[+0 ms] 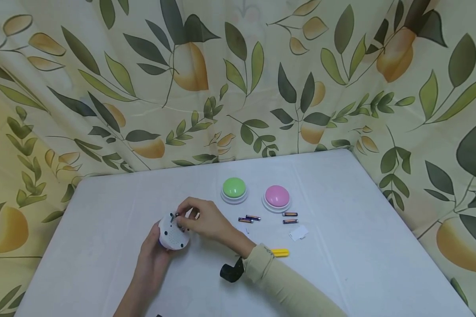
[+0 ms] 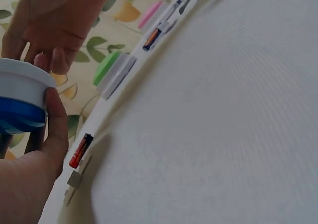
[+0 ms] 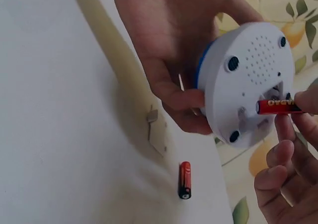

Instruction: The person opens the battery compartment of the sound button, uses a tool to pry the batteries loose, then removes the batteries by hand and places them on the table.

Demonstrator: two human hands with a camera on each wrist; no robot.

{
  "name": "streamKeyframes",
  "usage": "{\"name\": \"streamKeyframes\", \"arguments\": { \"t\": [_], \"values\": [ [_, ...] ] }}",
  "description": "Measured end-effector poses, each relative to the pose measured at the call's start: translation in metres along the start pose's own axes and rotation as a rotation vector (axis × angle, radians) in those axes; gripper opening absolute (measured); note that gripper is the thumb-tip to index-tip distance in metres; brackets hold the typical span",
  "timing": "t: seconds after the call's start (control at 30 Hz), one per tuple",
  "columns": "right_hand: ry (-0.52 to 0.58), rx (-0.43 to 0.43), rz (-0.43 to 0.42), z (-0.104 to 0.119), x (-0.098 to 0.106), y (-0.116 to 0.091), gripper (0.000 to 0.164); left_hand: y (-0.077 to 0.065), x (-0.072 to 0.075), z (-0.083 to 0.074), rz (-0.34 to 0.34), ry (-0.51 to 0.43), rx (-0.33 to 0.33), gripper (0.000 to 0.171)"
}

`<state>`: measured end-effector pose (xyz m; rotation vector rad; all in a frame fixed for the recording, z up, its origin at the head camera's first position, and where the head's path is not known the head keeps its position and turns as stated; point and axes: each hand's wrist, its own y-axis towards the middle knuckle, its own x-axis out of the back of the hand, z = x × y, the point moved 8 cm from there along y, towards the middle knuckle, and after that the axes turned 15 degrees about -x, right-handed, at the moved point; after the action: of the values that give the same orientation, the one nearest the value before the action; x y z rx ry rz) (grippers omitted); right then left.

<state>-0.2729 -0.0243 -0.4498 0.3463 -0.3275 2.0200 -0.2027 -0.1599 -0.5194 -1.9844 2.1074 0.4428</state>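
A round push-button buzzer (image 1: 173, 236), white with a blue top, is held by my left hand (image 1: 152, 259). Its underside faces up, and speaker holes, dark round feet and an open battery compartment show in the right wrist view. Pinched between thumb and fingers of my right hand (image 1: 206, 220) is a red battery (image 3: 273, 107), lying across the edge of that compartment. On the table below the buzzer lie another red battery (image 3: 185, 180) and a small white battery cover (image 3: 158, 133).
Behind the hands stand a green button (image 1: 234, 188) and a pink button (image 1: 277, 196), both on white bases. Several dark batteries (image 1: 290, 221) lie before them, near white pieces (image 1: 298, 233). A yellow handle (image 1: 280, 252) and a black object (image 1: 232, 271) are by the right sleeve.
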Motion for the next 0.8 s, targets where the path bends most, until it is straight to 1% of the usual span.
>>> {"name": "streamKeyframes", "arguments": {
  "t": [0.13,0.27,0.37,0.5,0.6,0.8],
  "values": [
    [0.039,-0.03,0.022,-0.005,0.003,0.002,0.013,-0.005,0.004,0.002,-0.019,0.038,0.013,0.054],
    [0.091,-0.069,0.04,-0.012,0.004,0.007,0.014,-0.011,0.009,0.003,-0.029,0.048,0.03,0.06],
    [0.12,-0.096,0.037,-0.019,0.005,0.013,0.015,-0.017,0.013,0.004,-0.032,0.066,0.042,0.066],
    [0.151,-0.117,0.027,-0.025,0.006,0.019,0.014,-0.024,0.016,0.006,-0.019,0.076,0.052,0.072],
    [0.152,-0.126,0.015,-0.029,0.006,0.024,0.012,-0.029,0.019,0.01,-0.024,0.076,0.074,0.074],
    [0.129,-0.164,-0.006,-0.042,0.002,0.036,0.012,-0.034,0.023,0.016,-0.081,0.088,0.115,0.074]
  ]
}}
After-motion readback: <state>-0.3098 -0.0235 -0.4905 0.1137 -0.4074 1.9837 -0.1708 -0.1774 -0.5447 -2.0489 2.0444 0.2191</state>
